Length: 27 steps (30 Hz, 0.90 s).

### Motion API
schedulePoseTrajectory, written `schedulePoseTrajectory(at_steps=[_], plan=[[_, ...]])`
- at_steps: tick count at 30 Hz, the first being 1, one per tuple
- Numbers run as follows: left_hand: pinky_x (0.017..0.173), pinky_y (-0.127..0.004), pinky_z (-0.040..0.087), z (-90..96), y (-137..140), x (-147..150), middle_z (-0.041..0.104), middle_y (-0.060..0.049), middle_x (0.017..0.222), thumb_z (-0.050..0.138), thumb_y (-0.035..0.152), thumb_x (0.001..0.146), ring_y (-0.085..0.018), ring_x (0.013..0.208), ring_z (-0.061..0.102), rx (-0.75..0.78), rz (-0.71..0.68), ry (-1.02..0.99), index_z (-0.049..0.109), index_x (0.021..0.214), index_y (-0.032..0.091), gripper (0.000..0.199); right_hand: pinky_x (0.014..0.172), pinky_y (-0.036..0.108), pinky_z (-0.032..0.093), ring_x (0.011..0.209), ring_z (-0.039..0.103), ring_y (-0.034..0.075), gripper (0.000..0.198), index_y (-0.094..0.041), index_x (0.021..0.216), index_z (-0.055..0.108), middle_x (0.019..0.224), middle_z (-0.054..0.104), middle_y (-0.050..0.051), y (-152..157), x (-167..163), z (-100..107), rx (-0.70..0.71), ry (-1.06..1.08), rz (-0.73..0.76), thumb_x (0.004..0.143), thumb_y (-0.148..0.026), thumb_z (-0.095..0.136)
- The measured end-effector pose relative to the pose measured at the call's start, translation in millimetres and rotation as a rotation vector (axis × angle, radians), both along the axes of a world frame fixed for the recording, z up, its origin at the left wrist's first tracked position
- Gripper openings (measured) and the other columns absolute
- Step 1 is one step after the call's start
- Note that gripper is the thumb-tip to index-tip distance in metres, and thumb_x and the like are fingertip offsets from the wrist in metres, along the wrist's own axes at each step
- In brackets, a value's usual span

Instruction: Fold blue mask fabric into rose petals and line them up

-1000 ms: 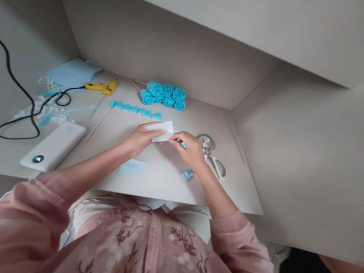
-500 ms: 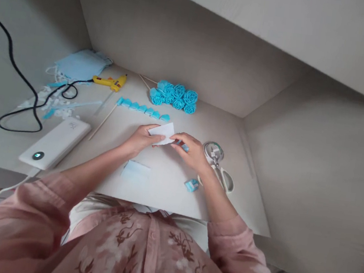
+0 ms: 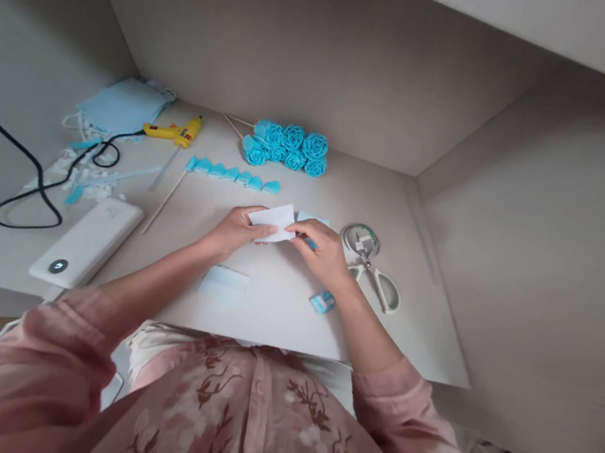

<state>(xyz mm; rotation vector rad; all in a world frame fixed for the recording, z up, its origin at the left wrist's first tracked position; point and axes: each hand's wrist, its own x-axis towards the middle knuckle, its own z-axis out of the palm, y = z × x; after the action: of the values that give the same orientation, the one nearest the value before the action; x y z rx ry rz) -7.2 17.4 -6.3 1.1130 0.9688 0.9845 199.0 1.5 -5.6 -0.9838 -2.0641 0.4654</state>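
Observation:
A small white square piece of thin sheet [image 3: 274, 221] is held above the table between both hands. My left hand [image 3: 235, 234] grips its left side, thumb on top and fingers beneath. At the right edge, my right hand [image 3: 322, 250] pinches the sheet between thumb and fingertips. Light blue material [image 3: 312, 218] shows just beyond the right hand, partly hidden by it. A pale blue rectangular piece [image 3: 224, 283] lies flat near the left forearm. Close to the right wrist sits a small blue folded bundle [image 3: 322, 302]. Scissors [image 3: 383, 291] with white handles lie right of that wrist.
Blue fabric roses [image 3: 291, 148] lie at the back. Before them are a row of blue petals [image 3: 234, 174] and a wooden stick [image 3: 164, 202]. A yellow glue gun [image 3: 174, 131], blue masks [image 3: 124, 105], a white power bank [image 3: 87, 239] and a black cable [image 3: 41, 181] occupy the left. A round dish [image 3: 361, 240] stands right.
The head view has shifted slightly. Both hands keep their hold on the white sheet, its right corner turned a little. More of the light blue material behind my right hand shows.

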Motion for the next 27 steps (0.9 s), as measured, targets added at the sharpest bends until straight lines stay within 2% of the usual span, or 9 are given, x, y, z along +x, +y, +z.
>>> schedulePoseTrajectory(at_steps=[3, 7, 10, 16, 22, 27], plan=[[0.059, -0.026, 0.043, 11.4, 5, 6, 0.067, -0.002, 0.077, 0.085, 0.038, 0.060, -0.013, 0.066, 0.056, 0.035, -0.055, 0.057, 0.072, 0.093, 0.013, 0.042, 0.077, 0.031, 0.050, 0.079, 0.065, 0.017, 0.013, -0.025, 0.090, 0.071, 0.082, 0.071, 0.002, 0, 1, 3, 0.018, 0.055, -0.042, 0.094, -0.032, 0.061], [0.058, -0.025, 0.042, 19.9, 10, 14, 0.066, -0.001, 0.073, 0.084, 0.037, 0.061, -0.012, 0.061, 0.054, 0.083, -0.059, 0.069, 0.071, 0.092, 0.014, 0.041, 0.074, 0.029, 0.049, 0.077, 0.064, 0.016, 0.013, -0.023, 0.087, 0.070, 0.082, 0.071, 0.001, 1, 1, 4, 0.031, 0.142, -0.100, 0.093, -0.031, 0.061], [0.058, -0.025, 0.041, 14.8, 9, 17, 0.063, 0.000, 0.067, 0.082, 0.036, 0.063, -0.011, 0.060, 0.052, 0.094, -0.031, 0.019, 0.069, 0.091, 0.013, 0.038, 0.076, 0.028, 0.050, 0.078, 0.065, 0.015, 0.010, -0.022, 0.087, 0.068, 0.083, 0.071, 0.002, 2, -1, 0, 0.021, 0.208, -0.096, 0.092, -0.028, 0.063], [0.062, -0.024, 0.041, -0.3, 3, 14, 0.064, 0.000, 0.072, 0.079, 0.034, 0.066, -0.011, 0.064, 0.052, 0.136, 0.026, 0.059, 0.070, 0.096, 0.013, 0.038, 0.084, 0.031, 0.052, 0.089, 0.067, 0.017, 0.006, -0.022, 0.084, 0.066, 0.094, 0.073, 0.004, -1, -7, -5, -0.077, 0.201, -0.152, 0.087, -0.027, 0.063], [0.066, -0.026, 0.043, -4.3, 2, 15, 0.069, -0.004, 0.086, 0.079, 0.038, 0.066, -0.014, 0.071, 0.057, 0.173, 0.038, 0.103, 0.071, 0.102, 0.014, 0.044, 0.081, 0.029, 0.053, 0.079, 0.066, 0.015, 0.004, -0.022, 0.083, 0.064, 0.085, 0.072, 0.001, -2, -12, -5, -0.193, 0.297, -0.195, 0.084, -0.026, 0.063], [0.064, -0.025, 0.044, -3.0, 1, 13, 0.070, -0.005, 0.088, 0.075, 0.049, 0.072, -0.016, 0.074, 0.058, 0.174, 0.028, 0.103, 0.072, 0.107, 0.014, 0.050, 0.080, 0.029, 0.053, 0.078, 0.065, 0.014, 0.017, -0.023, 0.097, 0.064, 0.087, 0.070, 0.001, 0, -11, -10, -0.255, 0.353, -0.240, 0.082, -0.031, 0.065]])
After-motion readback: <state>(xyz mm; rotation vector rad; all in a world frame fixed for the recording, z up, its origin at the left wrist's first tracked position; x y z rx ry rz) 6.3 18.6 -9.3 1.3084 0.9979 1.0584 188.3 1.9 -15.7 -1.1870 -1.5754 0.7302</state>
